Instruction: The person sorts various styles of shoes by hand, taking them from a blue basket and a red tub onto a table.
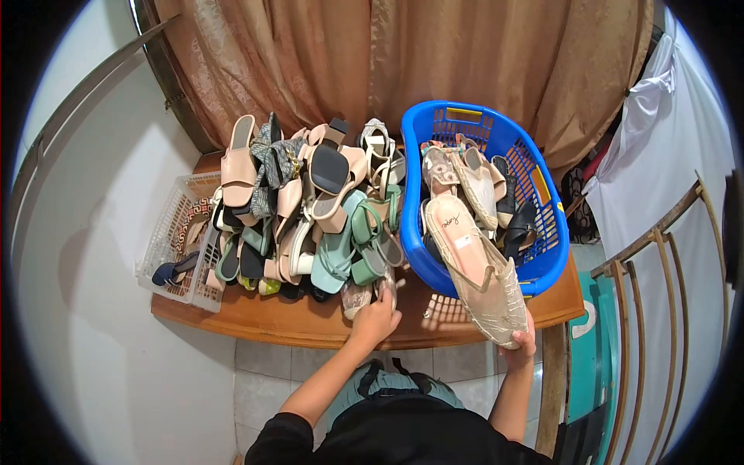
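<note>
My right hand (521, 348) grips a beige espadrille flat (484, 267) by its toe. The shoe slants over the front of the blue laundry basket (416, 232), its pink insole facing up. My left hand (376, 319) is closed on a pale flat shoe (357, 297) at the front foot of the shoe pile; part of that shoe is hidden by the fingers and sandals. Just above it lie a green heeled sandal (370, 267) and a light teal sandal (335, 252). Inside the basket are another beige espadrille (475, 186) and black shoes (521, 229).
A white plastic basket (174, 291) with a navy shoe (172, 270) stands left on the wooden table (310, 329). Pink and black sandals (329, 169) top the tall pile. Brown curtains (496, 54) hang behind. A wooden rack (666, 240) stands at the right.
</note>
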The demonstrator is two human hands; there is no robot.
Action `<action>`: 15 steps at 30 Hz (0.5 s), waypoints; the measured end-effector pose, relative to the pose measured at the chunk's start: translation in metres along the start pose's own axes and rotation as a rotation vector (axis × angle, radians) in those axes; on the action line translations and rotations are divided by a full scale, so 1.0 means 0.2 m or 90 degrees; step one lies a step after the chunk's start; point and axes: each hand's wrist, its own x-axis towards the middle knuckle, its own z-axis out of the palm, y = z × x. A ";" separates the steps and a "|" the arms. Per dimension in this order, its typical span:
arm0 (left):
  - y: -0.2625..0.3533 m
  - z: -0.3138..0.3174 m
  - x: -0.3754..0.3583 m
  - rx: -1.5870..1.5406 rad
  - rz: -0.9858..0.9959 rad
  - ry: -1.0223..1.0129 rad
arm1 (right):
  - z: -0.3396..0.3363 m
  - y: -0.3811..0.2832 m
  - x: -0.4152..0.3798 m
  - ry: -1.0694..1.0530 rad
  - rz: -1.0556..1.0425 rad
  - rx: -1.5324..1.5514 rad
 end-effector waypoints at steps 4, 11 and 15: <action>-0.10 -0.06 -0.04 -0.021 0.081 -0.025 | 0.03 0.03 0.05 0.013 -0.010 0.031; -0.09 -0.27 -0.02 -0.069 0.068 -0.117 | 0.03 0.08 0.12 -0.010 -0.033 0.012; -0.09 -0.47 -0.02 -0.103 0.076 -0.142 | 0.03 0.09 0.15 0.017 -0.039 0.025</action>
